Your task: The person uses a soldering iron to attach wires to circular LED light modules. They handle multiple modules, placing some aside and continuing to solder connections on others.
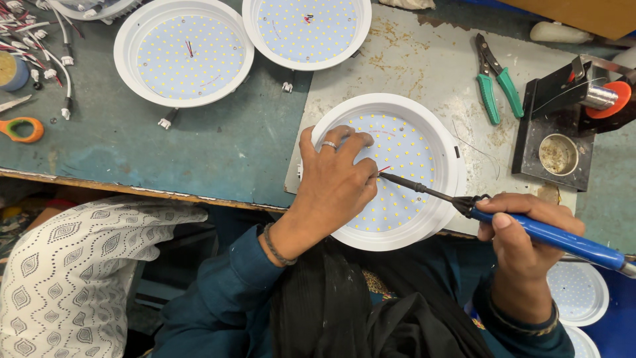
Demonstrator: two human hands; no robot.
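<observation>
A round white lamp housing [447, 142] with a disc of small yellow dots lies on a worn grey plate. My left hand [334, 182], a ring on one finger, rests on the disc and pinches a thin red wire [384, 170] at its middle. My right hand [523, 238] holds a blue-handled soldering iron [563, 240]; its dark tip reaches left and touches the disc right at the red wire, beside my left fingertips.
Two more white lamp discs [183, 56] [306, 30] lie at the back. Green-handled pliers [495, 79], a black solder stand with a small tin [558, 154], orange scissors [23, 129] and white connector wires [46, 53] surround the work. More lamp housings [580, 292] sit low right.
</observation>
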